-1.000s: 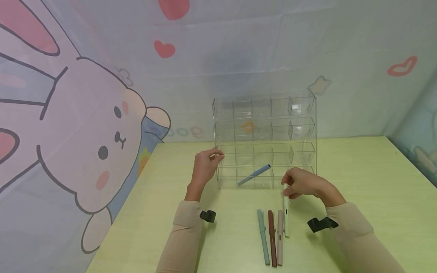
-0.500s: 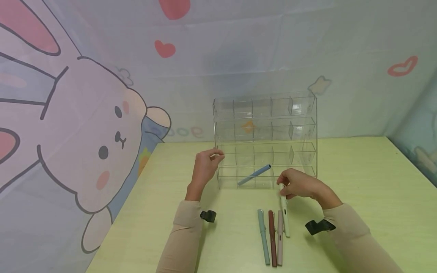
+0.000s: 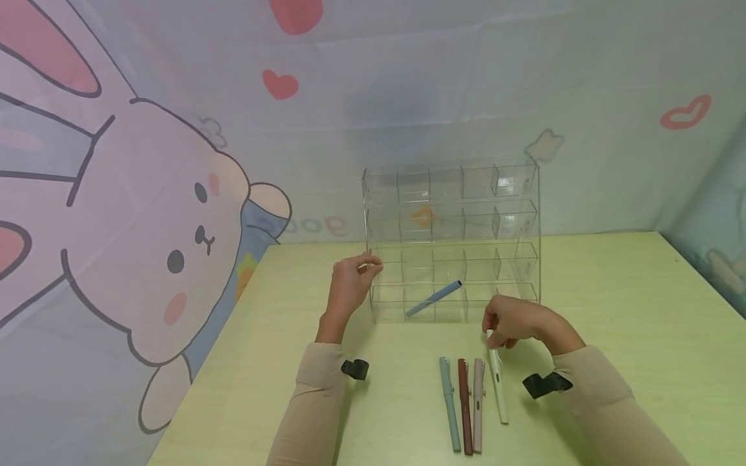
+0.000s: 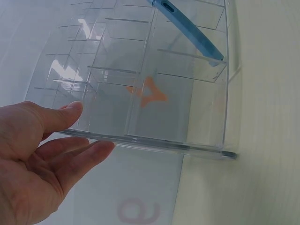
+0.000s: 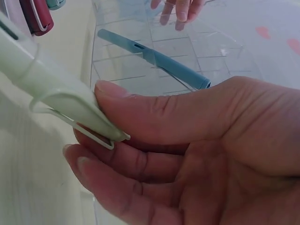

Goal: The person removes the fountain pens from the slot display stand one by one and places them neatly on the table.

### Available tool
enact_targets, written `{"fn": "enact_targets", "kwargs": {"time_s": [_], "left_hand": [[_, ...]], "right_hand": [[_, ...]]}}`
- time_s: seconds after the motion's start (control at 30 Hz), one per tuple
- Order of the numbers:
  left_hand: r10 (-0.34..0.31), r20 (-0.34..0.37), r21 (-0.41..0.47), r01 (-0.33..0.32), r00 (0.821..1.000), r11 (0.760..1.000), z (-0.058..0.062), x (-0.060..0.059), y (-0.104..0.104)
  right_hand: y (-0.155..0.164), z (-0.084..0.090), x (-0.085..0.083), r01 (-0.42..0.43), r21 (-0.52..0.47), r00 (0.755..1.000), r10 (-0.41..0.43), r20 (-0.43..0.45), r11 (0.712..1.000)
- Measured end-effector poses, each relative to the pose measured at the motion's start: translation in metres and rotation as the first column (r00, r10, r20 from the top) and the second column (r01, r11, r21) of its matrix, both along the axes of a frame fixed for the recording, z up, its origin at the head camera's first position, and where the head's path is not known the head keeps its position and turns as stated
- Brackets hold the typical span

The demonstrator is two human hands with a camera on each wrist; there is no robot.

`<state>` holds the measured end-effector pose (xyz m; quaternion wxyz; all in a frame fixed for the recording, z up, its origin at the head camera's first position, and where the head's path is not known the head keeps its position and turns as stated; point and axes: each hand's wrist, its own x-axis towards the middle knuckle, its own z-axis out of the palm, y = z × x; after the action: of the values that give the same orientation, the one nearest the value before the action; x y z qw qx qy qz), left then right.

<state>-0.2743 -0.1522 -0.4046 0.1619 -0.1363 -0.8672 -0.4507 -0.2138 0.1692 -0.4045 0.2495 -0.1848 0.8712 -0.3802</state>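
**Pale green pen pinched, being lifted from the row toward the clear rack**

Right hand (image 3: 515, 321), lower centre-right of head view, has thumb + curled fingers pinched on the cap end of the pale green pen (image 3: 498, 382); wrist view shows thumb pressed right at the clip. Pen hangs tilted, its lower end down near the table (image 3: 612, 304), just right of 3 pens lying side by side: teal pen (image 3: 449, 404), dark red pen (image 3: 464, 406), beige pen (image 3: 478, 404).

Left hand (image 3: 350, 285), centre of frame, fingers mostly straight w/ thumb over the left edge of the clear rack (image 3: 451, 236), steadying it, not gripping tight.

Blue pen (image 3: 434, 298) already sits slanted in a bottom-row cell.

Step in hand, as I read it: pick-up of pen no. 2. Next move prob. calls for raising it clear of the row, then aiming one end at a free cell beside the blue one, w/ left hand holding the rack so it doesn't slide.
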Motion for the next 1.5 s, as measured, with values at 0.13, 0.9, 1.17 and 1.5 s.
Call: {"fn": "enact_targets", "kwargs": {"time_s": [0.13,0.9,1.17,1.5], "left_hand": [[-0.002,0.005,0.012,0.002,1.0,1.0,0.0,-0.002,0.001],[-0.001,-0.006,-0.006,0.001,1.0,1.0,0.0,-0.001,-0.001],[0.008,0.003,-0.013,-0.008,1.0,1.0,-0.002,0.001,-0.001],[-0.014,-0.045,-0.017,0.013,0.999,1.0,-0.003,-0.001,-0.001]], "right_hand": [[-0.001,-0.004,0.0,0.026,-0.007,0.999,-0.026,0.045,1.0],[-0.02,-0.014,0.007,-0.025,0.079,0.997,0.019,0.072,0.997],[-0.023,-0.015,0.009,-0.038,0.083,0.996,0.031,0.081,0.996],[-0.025,-0.014,0.011,-0.072,0.115,0.995,0.064,0.072,0.991]]}}
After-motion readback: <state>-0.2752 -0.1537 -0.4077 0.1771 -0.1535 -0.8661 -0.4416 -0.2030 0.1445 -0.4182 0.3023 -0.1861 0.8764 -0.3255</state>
